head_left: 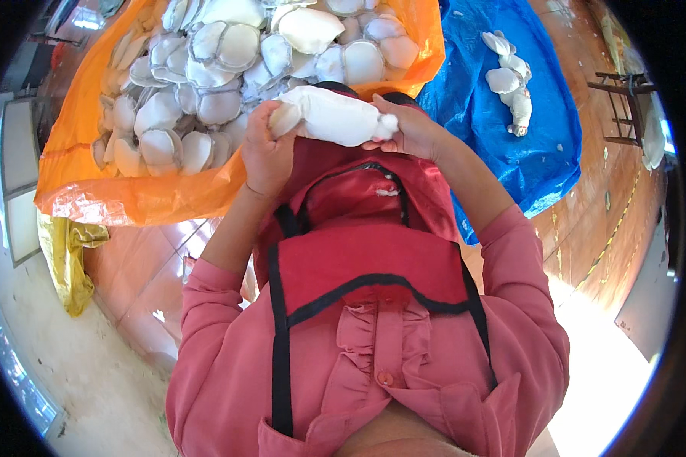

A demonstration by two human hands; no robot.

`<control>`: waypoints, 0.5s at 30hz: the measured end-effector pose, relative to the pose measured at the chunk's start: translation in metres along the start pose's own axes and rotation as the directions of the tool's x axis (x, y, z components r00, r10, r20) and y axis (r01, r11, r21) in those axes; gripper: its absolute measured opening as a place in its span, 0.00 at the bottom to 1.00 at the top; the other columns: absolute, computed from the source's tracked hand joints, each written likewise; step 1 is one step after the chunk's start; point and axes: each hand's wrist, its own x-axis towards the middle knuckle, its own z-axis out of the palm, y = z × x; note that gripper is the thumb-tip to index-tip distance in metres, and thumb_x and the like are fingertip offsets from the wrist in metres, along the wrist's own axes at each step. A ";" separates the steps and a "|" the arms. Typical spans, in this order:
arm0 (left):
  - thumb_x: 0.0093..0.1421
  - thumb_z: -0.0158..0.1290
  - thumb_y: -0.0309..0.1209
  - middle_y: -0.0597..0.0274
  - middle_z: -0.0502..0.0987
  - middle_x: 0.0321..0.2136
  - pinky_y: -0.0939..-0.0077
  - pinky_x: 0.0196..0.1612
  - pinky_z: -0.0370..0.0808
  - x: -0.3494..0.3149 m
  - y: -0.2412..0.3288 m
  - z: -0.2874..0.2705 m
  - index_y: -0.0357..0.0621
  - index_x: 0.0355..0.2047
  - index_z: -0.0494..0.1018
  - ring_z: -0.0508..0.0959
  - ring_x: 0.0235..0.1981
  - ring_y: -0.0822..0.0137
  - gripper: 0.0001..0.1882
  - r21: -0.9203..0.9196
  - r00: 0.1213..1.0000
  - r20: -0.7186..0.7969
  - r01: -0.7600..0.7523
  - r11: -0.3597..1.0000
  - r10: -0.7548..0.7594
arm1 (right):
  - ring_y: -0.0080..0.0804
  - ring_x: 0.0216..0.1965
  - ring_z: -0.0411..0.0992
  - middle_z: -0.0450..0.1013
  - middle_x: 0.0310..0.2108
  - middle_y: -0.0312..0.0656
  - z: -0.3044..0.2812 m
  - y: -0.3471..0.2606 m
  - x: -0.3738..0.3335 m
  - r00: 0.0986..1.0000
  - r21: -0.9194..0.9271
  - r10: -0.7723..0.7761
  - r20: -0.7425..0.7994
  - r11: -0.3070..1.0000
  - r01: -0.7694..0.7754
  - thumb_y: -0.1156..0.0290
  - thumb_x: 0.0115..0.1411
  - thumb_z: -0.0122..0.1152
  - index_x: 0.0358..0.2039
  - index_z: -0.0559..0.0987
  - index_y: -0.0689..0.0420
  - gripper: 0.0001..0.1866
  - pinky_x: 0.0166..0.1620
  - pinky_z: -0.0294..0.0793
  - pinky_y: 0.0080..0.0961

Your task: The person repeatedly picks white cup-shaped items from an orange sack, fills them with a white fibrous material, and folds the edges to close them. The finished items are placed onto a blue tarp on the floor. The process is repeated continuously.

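Observation:
Above my lap I hold a white stuffed plush piece (335,116) lengthwise between both hands. My left hand (270,152) grips its left end, where a small rounded flap sticks out. At the right end, my right hand (413,135) closes around the narrower tip, and a tuft of white fluff (387,126) shows beside the fingers. Whether that tuft is loose stuffing or part of the plush, I cannot tell. Just beyond my left hand lies a heap of white and grey plush pieces (219,107) on an orange plastic sheet (141,199).
To the right a blue plastic sheet (541,171) carries several white stuffed pieces (503,80). A small dark wooden stool (625,107) stands at the far right. On the tiled floor at the left lies a yellow sack (65,263). A red apron (366,263) covers my lap.

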 end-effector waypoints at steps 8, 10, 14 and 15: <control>0.67 0.49 0.29 0.57 0.77 0.39 0.74 0.43 0.73 0.003 0.009 0.000 0.38 0.46 0.72 0.75 0.37 0.67 0.10 -0.004 0.967 -0.140 0.215 0.977 -0.214 | 0.28 0.44 0.73 0.73 0.44 0.38 0.020 0.033 -0.002 0.916 -0.060 -0.400 0.025 0.914 0.400 0.51 0.64 0.58 0.59 0.65 0.55 0.29 0.45 0.75 0.25; 0.68 0.46 0.28 0.58 0.77 0.40 0.75 0.43 0.73 0.003 0.001 0.000 0.38 0.47 0.72 0.75 0.37 0.68 0.10 -0.099 0.952 -0.140 0.260 0.961 -0.272 | 0.26 0.42 0.73 0.74 0.43 0.36 0.021 0.034 0.007 0.887 -0.007 -0.458 0.049 0.888 0.459 0.54 0.63 0.61 0.57 0.67 0.55 0.28 0.44 0.74 0.24; 0.68 0.43 0.24 0.60 0.76 0.41 0.75 0.45 0.72 -0.003 -0.018 0.003 0.39 0.48 0.72 0.75 0.38 0.68 0.11 -0.339 0.904 -0.152 0.332 0.880 -0.400 | 0.23 0.40 0.73 0.74 0.40 0.34 0.034 0.054 0.021 0.786 0.129 -0.597 -0.160 0.777 0.617 0.65 0.60 0.63 0.49 0.74 0.57 0.18 0.43 0.74 0.21; 0.67 0.43 0.23 0.61 0.76 0.40 0.75 0.46 0.72 -0.004 -0.019 0.003 0.39 0.48 0.72 0.75 0.39 0.68 0.12 -0.378 0.891 -0.158 0.344 0.859 -0.426 | 0.22 0.40 0.74 0.76 0.40 0.35 0.040 0.054 0.017 0.786 0.162 -0.594 -0.173 0.770 0.617 0.70 0.61 0.61 0.47 0.75 0.58 0.14 0.44 0.74 0.22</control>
